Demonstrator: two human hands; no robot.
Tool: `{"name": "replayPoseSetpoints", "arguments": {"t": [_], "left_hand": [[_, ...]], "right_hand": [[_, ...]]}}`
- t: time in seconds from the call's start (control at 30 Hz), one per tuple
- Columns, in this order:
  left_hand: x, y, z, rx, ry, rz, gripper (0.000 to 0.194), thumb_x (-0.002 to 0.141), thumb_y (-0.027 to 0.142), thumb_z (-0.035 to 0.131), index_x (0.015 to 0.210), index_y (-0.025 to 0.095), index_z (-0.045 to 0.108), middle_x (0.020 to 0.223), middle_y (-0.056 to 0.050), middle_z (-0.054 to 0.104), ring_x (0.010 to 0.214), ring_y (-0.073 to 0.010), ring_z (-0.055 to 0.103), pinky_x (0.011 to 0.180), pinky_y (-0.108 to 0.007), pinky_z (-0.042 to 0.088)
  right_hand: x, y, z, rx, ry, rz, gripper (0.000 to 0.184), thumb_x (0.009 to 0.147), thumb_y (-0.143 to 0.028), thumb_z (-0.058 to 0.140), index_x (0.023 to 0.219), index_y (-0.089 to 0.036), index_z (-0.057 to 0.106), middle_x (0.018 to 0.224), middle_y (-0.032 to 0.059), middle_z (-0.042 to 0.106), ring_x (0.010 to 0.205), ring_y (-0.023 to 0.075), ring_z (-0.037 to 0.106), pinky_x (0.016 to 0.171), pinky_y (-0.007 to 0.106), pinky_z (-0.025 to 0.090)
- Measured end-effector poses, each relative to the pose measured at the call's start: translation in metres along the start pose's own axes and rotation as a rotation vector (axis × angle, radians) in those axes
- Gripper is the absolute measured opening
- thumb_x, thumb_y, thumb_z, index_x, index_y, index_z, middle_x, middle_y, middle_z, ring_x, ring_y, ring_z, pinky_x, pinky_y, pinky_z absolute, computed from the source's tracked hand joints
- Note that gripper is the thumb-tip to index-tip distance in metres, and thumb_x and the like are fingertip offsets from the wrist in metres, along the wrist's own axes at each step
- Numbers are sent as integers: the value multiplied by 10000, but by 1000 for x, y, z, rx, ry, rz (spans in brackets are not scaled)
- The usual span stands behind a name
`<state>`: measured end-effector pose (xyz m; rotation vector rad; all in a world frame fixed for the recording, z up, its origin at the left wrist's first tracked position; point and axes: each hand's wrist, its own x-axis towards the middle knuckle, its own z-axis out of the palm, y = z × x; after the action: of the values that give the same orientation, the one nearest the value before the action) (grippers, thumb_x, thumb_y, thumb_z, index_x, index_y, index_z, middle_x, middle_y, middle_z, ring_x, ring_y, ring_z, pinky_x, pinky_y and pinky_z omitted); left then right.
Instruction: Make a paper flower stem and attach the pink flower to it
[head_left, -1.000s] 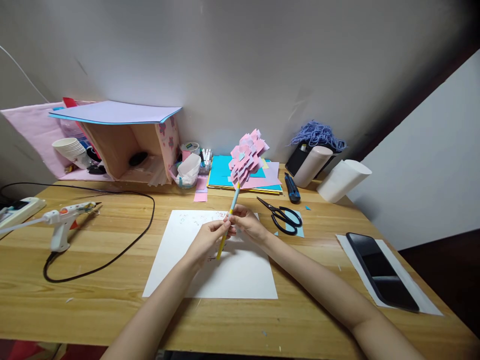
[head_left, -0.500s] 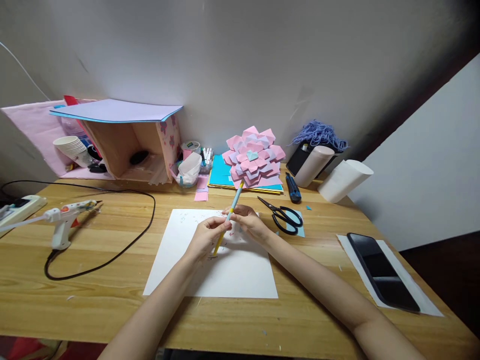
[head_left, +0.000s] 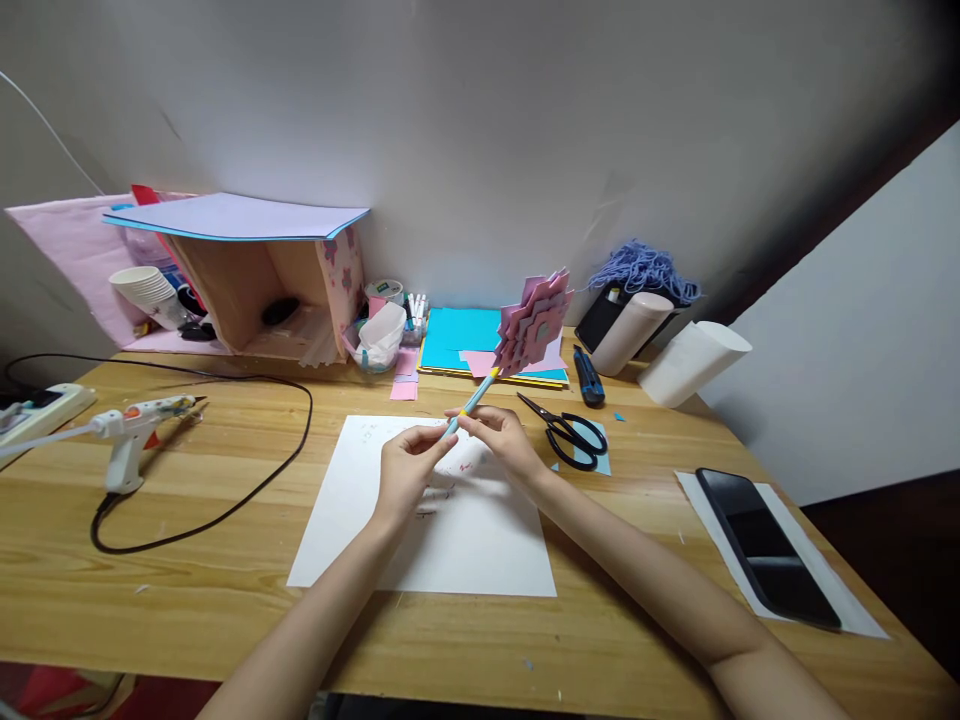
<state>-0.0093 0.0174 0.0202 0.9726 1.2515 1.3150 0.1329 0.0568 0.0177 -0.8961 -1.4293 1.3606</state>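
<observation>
Both hands pinch the thin blue-and-yellow stem of a paper flower, with fingertips close together over a white sheet (head_left: 352,540). My left hand (head_left: 409,460) is closed around the lower part of the stem, whose bottom end is hidden. My right hand (head_left: 499,435) grips it just above, thumb and fingers pressed on it. At the top of the stem, the layered pink and lilac paper flower (head_left: 534,325) is turned nearly edge-on, tilting up to the right. Faint scribbles mark the sheet below.
Black-handled scissors (head_left: 574,440) lie right of the hands, near a blue utility knife (head_left: 588,377). A glue gun (head_left: 135,430) with a looping cord is at left. Behind stand an open box (head_left: 262,270), coloured paper (head_left: 457,335) and paper rolls (head_left: 694,362). A phone (head_left: 765,545) lies far right.
The flower has rotated from facing me to nearly edge-on and moved slightly right. Its stem now leans further right, and the yellow lower end no longer shows below my left hand.
</observation>
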Motion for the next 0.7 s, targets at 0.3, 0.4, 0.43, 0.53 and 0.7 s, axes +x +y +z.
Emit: {"name": "replayPoseSetpoints", "arguments": {"t": [0.3, 0.4, 0.43, 0.53, 0.7], "left_hand": [[1, 4, -3, 58, -71, 2, 296, 675, 426, 675, 766, 149, 724, 749, -63, 705, 769, -198, 624, 736, -288, 462], [0, 5, -3, 84, -51, 17, 287, 670, 419, 681, 746, 145, 716, 756, -66, 708, 754, -196, 629, 716, -284, 468], [0, 4, -2, 91, -38, 30, 279, 668, 410, 685, 752, 145, 713, 768, -66, 710, 755, -195, 631, 715, -282, 471], [-1, 0, -2, 119, -2, 87, 250, 672, 381, 688, 767, 150, 706, 792, -62, 710, 758, -192, 637, 706, -275, 477], [-7, -2, -1, 240, 62, 246, 213, 712, 366, 653, 761, 164, 700, 750, -46, 700, 707, -175, 632, 688, -264, 483]], "right_hand": [[2, -3, -4, -29, -20, 24, 236, 742, -339, 621, 899, -204, 733, 864, 45, 699, 781, 170, 562, 693, 284, 418], [2, -5, -5, -37, -46, 34, 221, 731, -338, 629, 860, -199, 742, 844, 50, 701, 729, 156, 549, 662, 276, 414], [2, -5, -5, -36, -48, 42, 214, 725, -336, 635, 847, -198, 745, 842, 50, 702, 708, 149, 542, 652, 273, 415], [1, -6, -3, -14, -44, 72, 207, 712, -330, 646, 841, -202, 746, 870, 51, 702, 631, 120, 515, 611, 263, 425], [0, -6, 0, 17, -55, 111, 214, 703, -338, 654, 821, -185, 745, 928, 67, 696, 624, 114, 547, 600, 269, 478]]}}
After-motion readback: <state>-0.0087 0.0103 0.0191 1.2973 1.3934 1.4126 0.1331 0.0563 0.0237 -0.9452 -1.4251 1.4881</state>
